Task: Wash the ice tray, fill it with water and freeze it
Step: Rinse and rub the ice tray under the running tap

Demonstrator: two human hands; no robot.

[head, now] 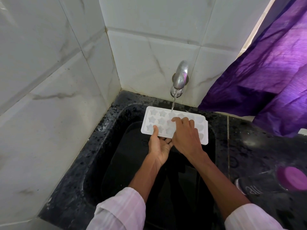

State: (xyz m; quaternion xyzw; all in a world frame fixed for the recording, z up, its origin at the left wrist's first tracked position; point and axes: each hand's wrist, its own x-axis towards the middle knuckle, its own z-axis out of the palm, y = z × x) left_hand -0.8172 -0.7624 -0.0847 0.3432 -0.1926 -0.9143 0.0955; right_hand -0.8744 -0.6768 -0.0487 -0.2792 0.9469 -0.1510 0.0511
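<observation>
A white ice tray (pixel 154 119) with star-shaped moulds is held level over a black sink (pixel 116 146). My left hand (pixel 160 146) holds it from below at the near edge, thumb pressed on its top. My right hand (pixel 186 136) lies flat on the tray, fingertips in the middle moulds. A thin stream of water falls from a steel tap (pixel 180 78) on the wall onto the tray's far edge, just beyond my right fingertips.
White marble-look tiles (pixel 58 80) close in the sink on the left and behind. A purple curtain (pixel 265 72) hangs at the right. A dark speckled counter (pixel 259 156) to the right carries a purple-capped container (pixel 294 180).
</observation>
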